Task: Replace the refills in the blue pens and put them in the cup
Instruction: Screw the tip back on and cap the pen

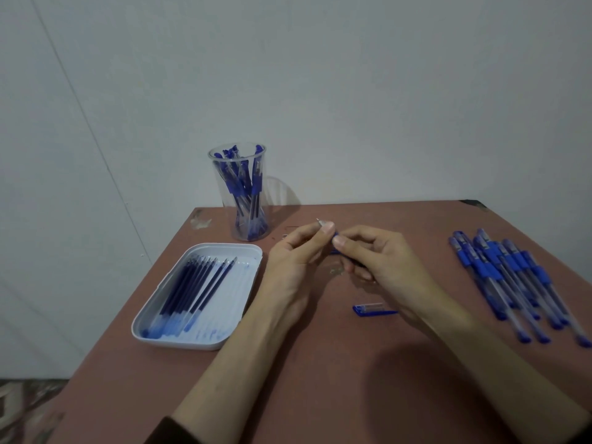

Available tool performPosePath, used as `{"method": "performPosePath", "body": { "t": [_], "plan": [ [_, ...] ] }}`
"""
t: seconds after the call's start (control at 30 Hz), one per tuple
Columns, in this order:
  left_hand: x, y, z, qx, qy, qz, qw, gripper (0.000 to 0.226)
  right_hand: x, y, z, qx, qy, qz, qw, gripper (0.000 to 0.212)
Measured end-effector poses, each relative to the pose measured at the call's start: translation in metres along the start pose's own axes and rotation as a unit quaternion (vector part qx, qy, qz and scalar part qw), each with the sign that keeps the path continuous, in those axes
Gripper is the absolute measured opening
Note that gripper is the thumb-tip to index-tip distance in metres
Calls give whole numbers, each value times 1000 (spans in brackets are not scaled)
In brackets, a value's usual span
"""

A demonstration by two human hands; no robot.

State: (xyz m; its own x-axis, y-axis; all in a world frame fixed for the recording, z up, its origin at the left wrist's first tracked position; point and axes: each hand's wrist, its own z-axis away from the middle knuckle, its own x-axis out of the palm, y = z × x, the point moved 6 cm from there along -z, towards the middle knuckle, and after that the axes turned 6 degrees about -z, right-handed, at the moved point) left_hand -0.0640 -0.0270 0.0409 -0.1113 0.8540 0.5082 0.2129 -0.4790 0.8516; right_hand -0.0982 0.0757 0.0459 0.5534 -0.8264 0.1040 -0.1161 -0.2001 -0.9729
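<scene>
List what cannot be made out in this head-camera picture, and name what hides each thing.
Held pen, head view: mostly covered by fingers of the left hand and right hand.
Pens in the cup, head view: overlap, so uncountable.
Loose pens, head view: rightmost cut by the frame edge.
Specks beside the cup, head view: too small to identify.

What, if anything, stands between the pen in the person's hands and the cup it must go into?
Nothing visible blocks it. The pen, pinched by the left hand and right hand, is just right of the cup, with nothing tall on the table between. The tray lies nearer the person, off that line.
</scene>
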Motion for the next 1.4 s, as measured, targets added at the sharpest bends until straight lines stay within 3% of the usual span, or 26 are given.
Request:
{"method": "performPosePath", "body": {
  "t": [0.13, 0.23, 0.4, 0.53, 0.7, 0.9, 1.03, 1.17, 1.33, 1.4],
  "plan": [
    [-1, 0, -2, -10, 7, 33, 999, 44, -3, 3, 0, -6, 23, 27, 999, 11],
    [0, 3, 0, -26, 10, 39, 999, 54, -12, 3, -2, -2, 66, 38, 997, 13],
    [-14, 0, -3, -9, 63, -28, 998, 28, -17, 3, -2, 1, 83, 62, 995, 10],
    [-12, 3, -4, 21, 44, -46, 998, 31, -12, 2, -2, 10, 58, 83, 995, 9],
    [-16, 4, -4, 34, 75, -81, 993, 26, -12, -1, 0, -12, 54, 145, 988, 2],
    [-27, 10, -4, 53, 122, -140, 981, 15, -29, -1, -3, -49, 121, 262, 956, 9],
    [-26, 11, -5, 70, 97, -327, 937, 13, -46, -7, -3, -56, 181, 273, 943, 7],
    [-14, -5, -3, 29, -19, -490, 871, 21, -49, -10, -2, -61, 192, 281, 938, 9],
    [-11, -13, -1, 21, -81, -565, 820, 28, -48, -10, -1, -54, 192, 287, 937, 8],
    [-11, -14, -1, 18, -85, -572, 816, 29, -48, -10, -1, -50, 192, 289, 937, 8]
  ]
}}
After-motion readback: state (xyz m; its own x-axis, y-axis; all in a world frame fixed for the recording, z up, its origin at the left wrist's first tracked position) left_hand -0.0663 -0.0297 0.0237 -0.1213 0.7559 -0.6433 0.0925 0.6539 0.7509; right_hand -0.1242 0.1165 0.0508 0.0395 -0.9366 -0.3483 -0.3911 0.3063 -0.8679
